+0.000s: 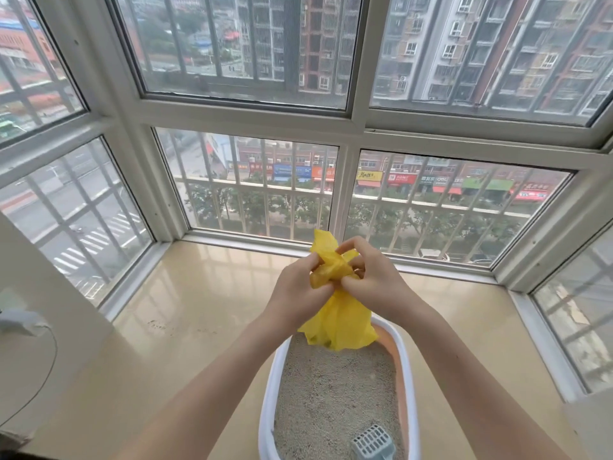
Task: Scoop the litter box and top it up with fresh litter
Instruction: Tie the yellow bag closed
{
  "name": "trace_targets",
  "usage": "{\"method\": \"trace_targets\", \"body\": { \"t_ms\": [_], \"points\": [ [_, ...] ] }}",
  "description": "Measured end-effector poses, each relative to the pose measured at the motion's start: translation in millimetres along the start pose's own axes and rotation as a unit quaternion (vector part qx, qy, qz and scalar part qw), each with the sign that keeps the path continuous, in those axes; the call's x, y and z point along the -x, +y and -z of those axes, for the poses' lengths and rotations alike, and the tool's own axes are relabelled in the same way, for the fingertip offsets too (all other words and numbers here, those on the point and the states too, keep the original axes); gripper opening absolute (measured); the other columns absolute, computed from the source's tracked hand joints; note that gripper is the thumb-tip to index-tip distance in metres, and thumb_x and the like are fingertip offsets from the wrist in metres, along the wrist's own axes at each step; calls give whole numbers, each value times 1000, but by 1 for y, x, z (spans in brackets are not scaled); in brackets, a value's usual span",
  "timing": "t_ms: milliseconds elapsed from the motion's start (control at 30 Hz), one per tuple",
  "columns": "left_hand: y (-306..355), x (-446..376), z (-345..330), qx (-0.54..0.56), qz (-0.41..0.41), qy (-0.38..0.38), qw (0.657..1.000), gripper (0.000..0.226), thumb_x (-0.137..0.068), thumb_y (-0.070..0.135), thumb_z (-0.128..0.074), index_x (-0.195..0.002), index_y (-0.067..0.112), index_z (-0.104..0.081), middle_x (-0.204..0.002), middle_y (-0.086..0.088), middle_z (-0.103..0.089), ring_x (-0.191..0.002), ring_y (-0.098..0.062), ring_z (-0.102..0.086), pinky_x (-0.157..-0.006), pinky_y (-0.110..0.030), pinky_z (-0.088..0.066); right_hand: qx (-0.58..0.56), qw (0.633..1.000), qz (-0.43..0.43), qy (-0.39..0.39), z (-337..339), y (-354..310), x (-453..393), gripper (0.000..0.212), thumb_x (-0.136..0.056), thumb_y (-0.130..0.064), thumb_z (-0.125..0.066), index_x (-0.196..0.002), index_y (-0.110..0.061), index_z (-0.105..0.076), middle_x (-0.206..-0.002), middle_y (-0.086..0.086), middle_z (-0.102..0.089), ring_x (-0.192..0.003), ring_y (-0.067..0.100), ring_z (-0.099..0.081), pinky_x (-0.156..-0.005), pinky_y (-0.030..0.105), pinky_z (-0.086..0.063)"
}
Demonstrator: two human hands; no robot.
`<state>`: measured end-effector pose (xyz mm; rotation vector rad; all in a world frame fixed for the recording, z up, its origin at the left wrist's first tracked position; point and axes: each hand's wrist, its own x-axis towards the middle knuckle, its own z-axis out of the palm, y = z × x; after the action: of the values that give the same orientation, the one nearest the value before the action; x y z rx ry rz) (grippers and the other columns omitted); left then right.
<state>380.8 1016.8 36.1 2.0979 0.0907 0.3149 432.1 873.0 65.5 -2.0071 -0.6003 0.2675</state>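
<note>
Head view: both hands' fingers [323, 260] pinch yellow bag [338, 323] above litter box [406, 366].

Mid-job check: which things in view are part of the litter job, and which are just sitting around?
In the job:
- yellow bag, held by left hand and right hand over the box
- litter box, holding litter
- grey scoop, lying in the litter

Lying about:
- white cable at the left
- spilled grains on the sill

barred bay windows [248, 187] over a glossy beige sill [185, 310], white cable [49, 370] at left
</note>
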Motion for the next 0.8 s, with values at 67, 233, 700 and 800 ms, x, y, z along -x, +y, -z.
{"method": "trace_targets", "body": {
  "t_ms": [67, 233, 700, 800],
  "points": [
    [-2, -2, -1, 1, 15, 13, 1000, 14, -69, 21, -56, -81, 22, -61, -71, 7, -61, -68, -10, -52, -58, -20, -38, -64, 998, -28, 11, 3, 1, 3, 31, -79, -1, -59, -100, -23, -51, -63, 13, -55, -55, 13, -46, -52, 25, -37],
    [-4, -2, -4, 36, 23, -33, 999, 26, -83, 9, -65, -67, 30, -62, -60, 13, -57, -60, 1, -50, -53, -13, -37, -350, 926, -123, -65, 5, 7, 6, 34, -74, -6, -62, -108, -12, -57, -87, 17, -65, -73, 25, -64, -60, 31, -51],
    [22, -11, 2, 467, 223, -238, 822, 51, -99, 39, -41, -128, 0, -56, -116, -20, -64, -99, -31, -64, -88, -41, -53, -185, 982, 42, -14, 1, 8, 15, 56, -81, 6, -61, -123, -30, -54, -102, 13, -59, -88, 30, -63, -82, 51, -53],
    [25, -14, -3, 497, 242, -182, 813, 38, -98, 25, -44, -124, 1, -59, -111, -18, -65, -90, -26, -67, -75, -33, -56, 10, 984, 144, 100, -2, 12, 14, 45, -82, -4, -67, -118, -29, -58, -99, -5, -52, -88, 8, -55, -80, 23, -47]
  ]
}}
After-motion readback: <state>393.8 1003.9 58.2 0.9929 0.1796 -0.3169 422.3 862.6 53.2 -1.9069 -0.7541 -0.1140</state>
